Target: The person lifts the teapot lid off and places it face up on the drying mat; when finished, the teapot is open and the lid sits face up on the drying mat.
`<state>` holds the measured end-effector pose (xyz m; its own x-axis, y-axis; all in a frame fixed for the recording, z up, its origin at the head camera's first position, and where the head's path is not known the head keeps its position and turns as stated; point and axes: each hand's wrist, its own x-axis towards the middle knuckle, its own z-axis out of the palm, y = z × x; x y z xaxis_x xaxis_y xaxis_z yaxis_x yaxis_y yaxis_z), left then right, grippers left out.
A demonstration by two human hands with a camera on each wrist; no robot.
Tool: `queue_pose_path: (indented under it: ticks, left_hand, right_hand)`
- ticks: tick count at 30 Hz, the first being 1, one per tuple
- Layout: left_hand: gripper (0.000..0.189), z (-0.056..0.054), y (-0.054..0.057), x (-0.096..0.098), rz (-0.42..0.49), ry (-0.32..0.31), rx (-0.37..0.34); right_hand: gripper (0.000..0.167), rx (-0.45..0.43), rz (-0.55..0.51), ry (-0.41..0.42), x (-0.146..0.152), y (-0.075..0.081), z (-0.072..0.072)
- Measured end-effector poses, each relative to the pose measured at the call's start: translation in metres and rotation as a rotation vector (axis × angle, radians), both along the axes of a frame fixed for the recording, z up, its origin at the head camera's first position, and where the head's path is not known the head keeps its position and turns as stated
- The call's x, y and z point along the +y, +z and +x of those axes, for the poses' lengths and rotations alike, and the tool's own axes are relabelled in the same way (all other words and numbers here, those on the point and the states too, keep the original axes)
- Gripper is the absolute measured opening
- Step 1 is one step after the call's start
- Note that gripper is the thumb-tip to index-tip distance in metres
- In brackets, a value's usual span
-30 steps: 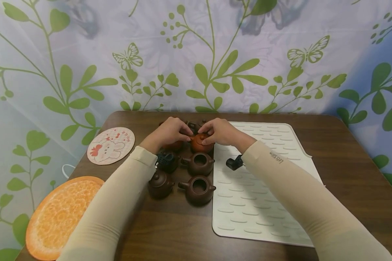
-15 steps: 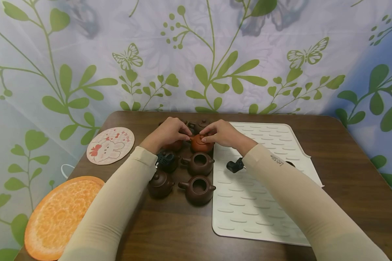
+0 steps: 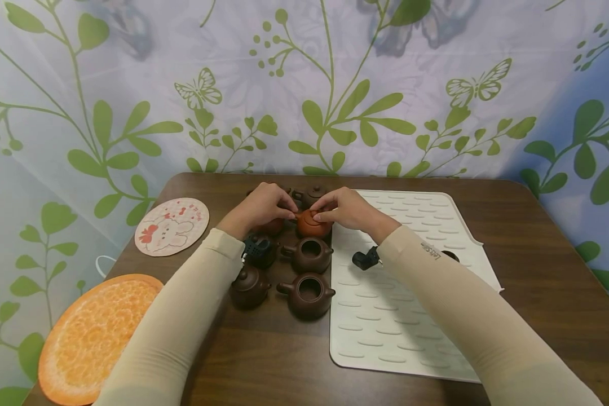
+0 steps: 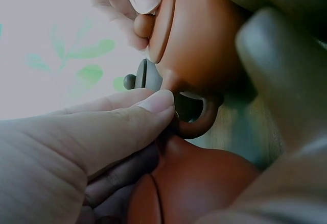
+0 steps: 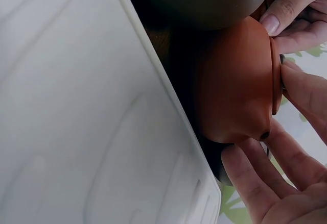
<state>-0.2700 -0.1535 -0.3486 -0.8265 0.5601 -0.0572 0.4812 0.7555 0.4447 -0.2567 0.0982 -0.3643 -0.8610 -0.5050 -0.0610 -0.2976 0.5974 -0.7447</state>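
A small orange clay teapot with its lid on stands at the left edge of the white mat. My left hand pinches its handle between thumb and fingers. My right hand holds the round knob of its lid with thumb and fingertips. Some of the right fingers reach down near the spout. Beneath the left hand sits a reddish teapot, partly hidden. Two lidless brown teapots stand nearer to me.
A brown lidded teapot stands front left; another dark one is behind. A textured white mat lies right, with a dark round thing partly behind my sleeve. Two round mats, one orange-slice, one pink, lie left.
My right hand has shifted slightly to the right and down on the lid, and its fingers have drawn together at the knob. The left hand stays on the handle.
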Motion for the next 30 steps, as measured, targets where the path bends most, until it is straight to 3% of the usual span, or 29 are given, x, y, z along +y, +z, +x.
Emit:
queue_pose_path:
  ticks: [30]
  left_hand:
    - [0.012,0.0032,-0.0018,-0.0014,0.009,0.005,-0.013]
  right_hand:
    - [0.022,0.013,-0.064,-0.016,0.0053,0.0034,0.0056]
